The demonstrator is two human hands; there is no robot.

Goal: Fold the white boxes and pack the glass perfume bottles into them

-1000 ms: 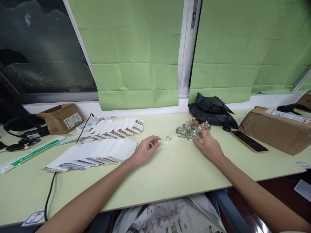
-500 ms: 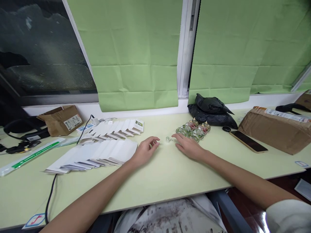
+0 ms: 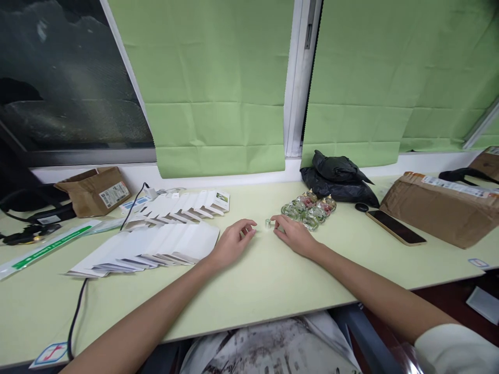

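Note:
A small clear, glassy piece (image 3: 267,223) stands on the table between my two hands, too small to identify for certain. My left hand (image 3: 234,241) rests to its left, fingers loosely curled, thumb apart from them and nothing in the grasp. On the other side, my right hand (image 3: 293,235) has its fingertips very close to the piece; its thumb and fingers are apart, and whether they touch it I cannot make out. Just beyond the right hand sits a cluster of several clear ornaments (image 3: 310,212) with green and reddish insides and gold-coloured tops.
Overlapping white folded cartons (image 3: 156,246) lie left, with more small white boxes (image 3: 183,203) behind. An open brown box (image 3: 93,192) stands at the back left. To the right are black plastic bags (image 3: 339,179), a phone (image 3: 396,227) and a large brown parcel (image 3: 440,210).
My right hand has moved slightly left, bringing its fingertips closer to the small clear piece. The left hand has stayed nearly still. The view has shifted a little.

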